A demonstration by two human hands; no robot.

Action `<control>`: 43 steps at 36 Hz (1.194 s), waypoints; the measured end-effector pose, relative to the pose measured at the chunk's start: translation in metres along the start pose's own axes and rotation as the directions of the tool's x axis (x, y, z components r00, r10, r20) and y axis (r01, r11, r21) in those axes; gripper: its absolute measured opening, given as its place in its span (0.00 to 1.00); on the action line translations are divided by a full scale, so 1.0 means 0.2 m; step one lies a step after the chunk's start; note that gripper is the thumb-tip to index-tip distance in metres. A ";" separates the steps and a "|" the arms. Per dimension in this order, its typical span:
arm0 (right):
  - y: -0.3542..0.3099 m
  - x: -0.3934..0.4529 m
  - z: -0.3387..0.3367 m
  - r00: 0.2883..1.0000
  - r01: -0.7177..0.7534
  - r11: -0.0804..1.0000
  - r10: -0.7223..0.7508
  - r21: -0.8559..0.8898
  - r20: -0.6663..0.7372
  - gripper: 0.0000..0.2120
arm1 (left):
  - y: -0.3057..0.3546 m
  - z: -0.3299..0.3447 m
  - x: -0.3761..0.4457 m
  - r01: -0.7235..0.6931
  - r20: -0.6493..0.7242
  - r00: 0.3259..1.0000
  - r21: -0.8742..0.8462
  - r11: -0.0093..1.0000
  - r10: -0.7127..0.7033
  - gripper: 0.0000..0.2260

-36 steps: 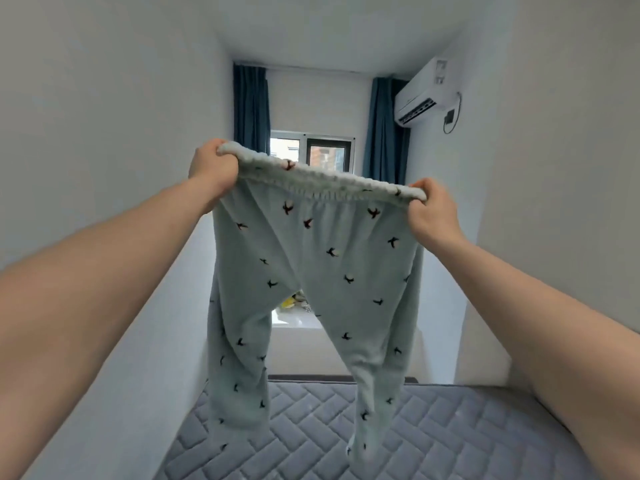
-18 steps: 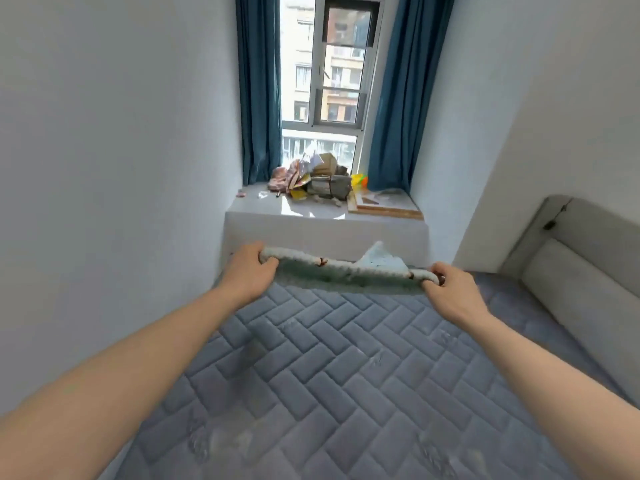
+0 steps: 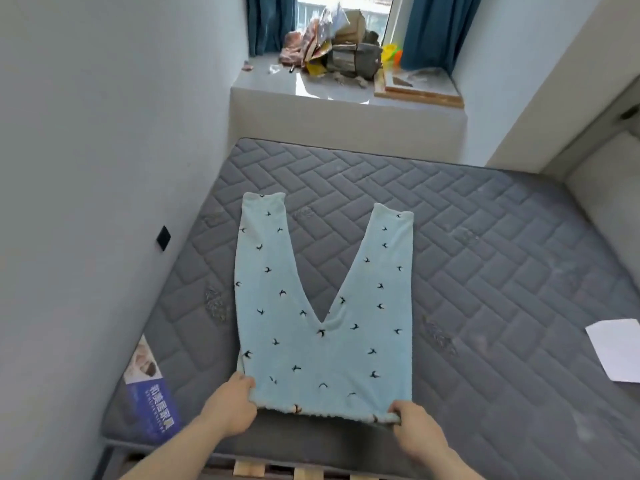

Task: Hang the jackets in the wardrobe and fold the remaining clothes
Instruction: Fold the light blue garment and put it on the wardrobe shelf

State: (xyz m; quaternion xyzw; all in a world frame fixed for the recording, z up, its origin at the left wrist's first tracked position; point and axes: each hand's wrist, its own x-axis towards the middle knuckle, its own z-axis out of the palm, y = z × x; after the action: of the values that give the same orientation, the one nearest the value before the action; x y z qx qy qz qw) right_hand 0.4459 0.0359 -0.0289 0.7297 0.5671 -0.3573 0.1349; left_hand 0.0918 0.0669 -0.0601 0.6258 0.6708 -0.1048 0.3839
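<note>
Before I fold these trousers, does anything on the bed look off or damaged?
The trousers lie flat, legs splayed in a V. The mattress shows scuffed, frayed patches either side of them. A white sheet of paper lies loose at its right edge.

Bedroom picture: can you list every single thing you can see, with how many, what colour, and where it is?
pants: one, light blue with small dark birds, flat on the mattress, legs spread towards the window
mattress: one, grey, quilted, beside the left wall
paper sheet: one, white, right side of mattress
label: one, blue and white, mattress's left edge
clutter pile: one, mixed colours, window ledge
curtains: two, dark blue, beside the window
left hand: grips the waistband's left end
right hand: grips the waistband's right end
</note>
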 end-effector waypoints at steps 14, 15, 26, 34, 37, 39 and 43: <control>0.30 0.00 0.74 0.993 0.089 0.994 -0.085 -0.056 0.076 0.12 | -0.33 0.74 -0.20 0.112 -0.083 0.990 -0.029 0.993 -0.114 0.14; 0.32 0.01 0.77 0.992 0.093 0.994 -0.088 -0.057 0.085 0.13 | -0.34 0.77 -0.19 0.114 -0.061 0.991 -0.022 0.993 -0.115 0.14; 0.38 0.20 0.85 0.971 -0.040 0.999 0.047 -0.031 0.233 0.23 | -0.36 0.86 0.06 0.212 0.050 0.977 -0.096 0.972 -0.208 0.07; 0.20 0.56 0.75 0.985 -0.062 0.993 0.044 0.101 0.167 0.27 | -0.39 0.70 0.54 0.419 0.111 0.907 -0.333 0.845 -0.406 0.29; 0.13 0.70 0.74 0.986 -0.059 0.987 0.034 0.150 0.165 0.29 | -0.41 0.68 0.69 0.460 0.183 0.888 -0.403 0.791 -0.423 0.34; 0.09 0.78 0.76 0.983 -0.059 0.986 0.030 0.159 0.179 0.29 | -0.42 0.68 0.76 0.482 0.243 0.876 -0.426 0.766 -0.416 0.36; 0.04 0.91 0.84 0.973 -0.063 0.983 0.022 0.170 0.231 0.30 | -0.42 0.75 0.84 0.507 0.275 0.862 -0.485 0.712 -0.426 0.37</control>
State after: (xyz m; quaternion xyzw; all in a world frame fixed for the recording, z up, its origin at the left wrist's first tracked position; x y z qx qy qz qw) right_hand 0.4103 0.0641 -0.2728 0.7050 0.4980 -0.4846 0.1418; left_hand 0.0847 0.0848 -0.3012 0.2918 0.7794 -0.0488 0.5524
